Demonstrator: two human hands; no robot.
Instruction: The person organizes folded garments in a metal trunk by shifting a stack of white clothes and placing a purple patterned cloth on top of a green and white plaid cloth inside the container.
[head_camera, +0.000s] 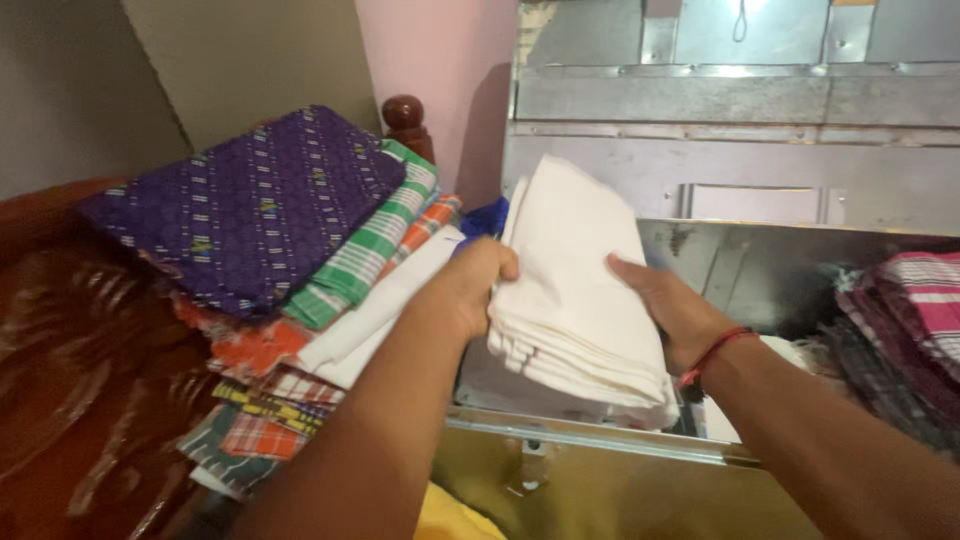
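A stack of folded white cloths (575, 290) is held up between both hands above the open metal trunk (590, 438). My left hand (470, 285) grips the stack's left edge, fingers curled over it. My right hand (665, 305), with a red thread at the wrist, presses flat against the stack's right side. The cloths tilt slightly, lower end toward me.
A pile of folded cloths, purple patterned one (245, 205) on top, green checked (370, 245) and orange below, rests at left on a dark wooden bed frame (60, 370). Pink striped fabric (925, 300) lies inside the trunk at right. The trunk's raised lid (720, 120) stands behind.
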